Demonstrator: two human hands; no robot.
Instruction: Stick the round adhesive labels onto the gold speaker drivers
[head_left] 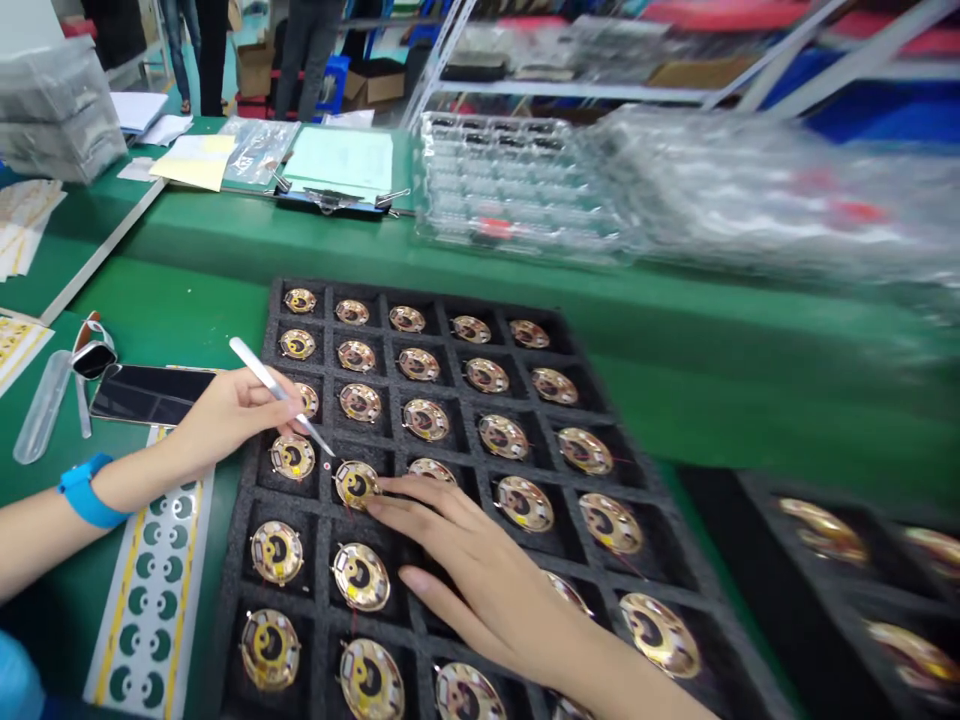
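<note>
A black foam tray (324,500) with square compartments holds several round gold-coloured parts, one per compartment. My left hand (251,405), with a blue band at the wrist, grips white tweezers (259,368); their tip points down near a small red-and-white dot (327,465) at a compartment wall. My right hand (465,560) reaches over the tray from the lower right, its fingers spread. Its fingertips touch the right edge of one gold part (355,484), just below and right of the tweezer tip. Parts under the right hand are partly hidden.
Left of the tray lie a sticker sheet (154,600), a dark phone (150,393), a watch (94,357) and a clear plastic case (43,408). Behind are a clipboard (337,165) and clear plastic trays (517,185). Another foam tray (817,610) is at right. People stand far back.
</note>
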